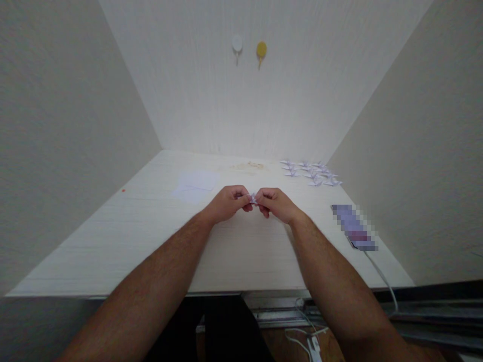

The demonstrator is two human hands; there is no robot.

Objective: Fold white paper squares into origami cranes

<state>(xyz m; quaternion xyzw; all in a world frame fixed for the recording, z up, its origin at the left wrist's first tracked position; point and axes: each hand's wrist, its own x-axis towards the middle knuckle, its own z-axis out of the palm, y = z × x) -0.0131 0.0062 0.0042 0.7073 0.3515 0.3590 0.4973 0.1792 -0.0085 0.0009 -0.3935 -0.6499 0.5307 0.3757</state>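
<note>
Currently I hold one small folded paper [253,198], pinched by left hand [229,203] and right hand [277,203], best worked lightly, evenly.

The small folded piece [253,199] looks to me like thin, matt white paper, crisply creased, and the folded birds [316,176] seem the same stuff. The loose sheets [198,181] are plain, smooth paper. Under them the tabletop [245,251] has a pale, faintly streaked wood-grain finish with a soft sheen. The back wall [188,90] is matt and finely streaked; the yellow hook [261,49] looks like smooth plastic, as does the cable [381,273]. The trousers [230,332] are dull black cloth.
</note>
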